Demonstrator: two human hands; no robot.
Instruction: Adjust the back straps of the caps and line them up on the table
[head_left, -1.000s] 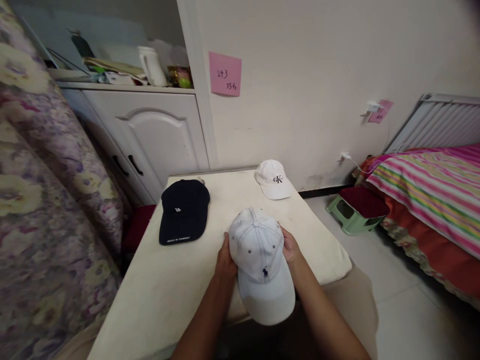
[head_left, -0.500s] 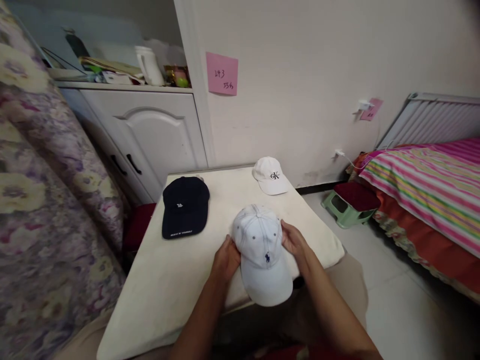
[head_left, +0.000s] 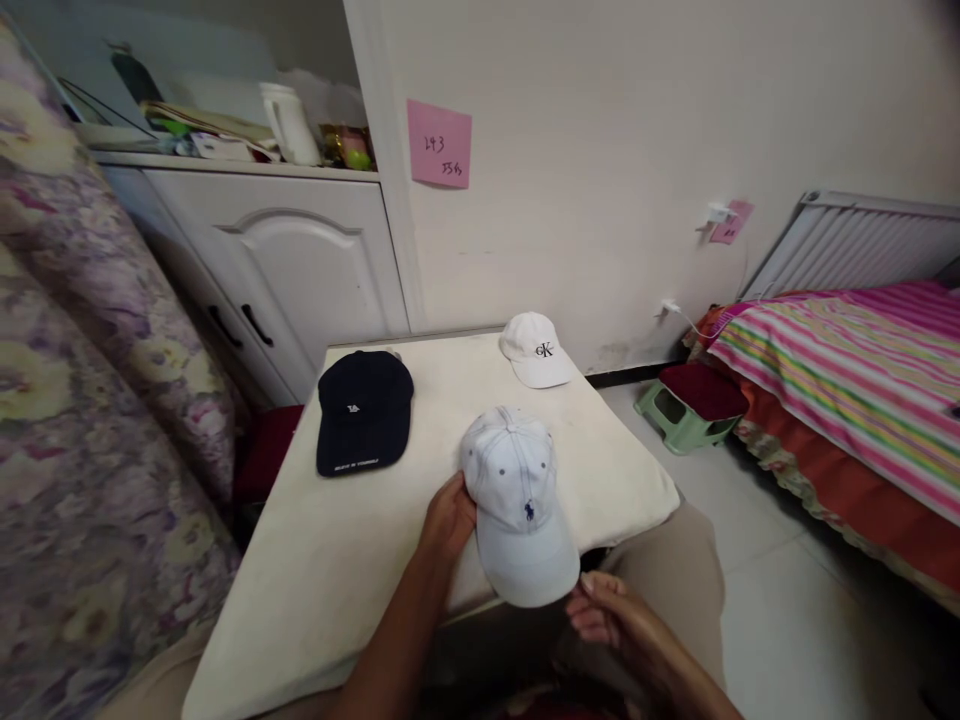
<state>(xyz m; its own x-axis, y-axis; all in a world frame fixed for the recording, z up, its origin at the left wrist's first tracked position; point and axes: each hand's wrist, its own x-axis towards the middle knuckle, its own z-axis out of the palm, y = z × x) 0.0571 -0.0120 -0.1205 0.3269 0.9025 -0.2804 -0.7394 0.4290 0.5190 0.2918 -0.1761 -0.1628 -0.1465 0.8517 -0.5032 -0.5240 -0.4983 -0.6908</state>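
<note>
A pale blue baseball cap (head_left: 514,470) with a small dark emblem is at the near edge of the table, its brim toward me and past the edge. My left hand (head_left: 451,512) grips the cap's left side, the fingertips partly hidden by it. At the right corner of the brim is my right hand (head_left: 600,608), thumb and fingers curled together in a pinch on the edge. A navy baseball cap (head_left: 364,410) lies to the left with its brim toward me. Farther back sits a white baseball cap (head_left: 534,350) with black letters.
The caps share a cream-covered table (head_left: 360,560). Behind it stand a white cabinet (head_left: 300,270) and a wall with a pink note (head_left: 439,143). A floral curtain (head_left: 105,430) hangs on the left. To the right are a green stool (head_left: 686,410) and a bed (head_left: 847,350).
My right hand has left the right side of the pale blue cap's crown and moved down toward me to the brim's right corner. My left hand stays on the cap's left side.
</note>
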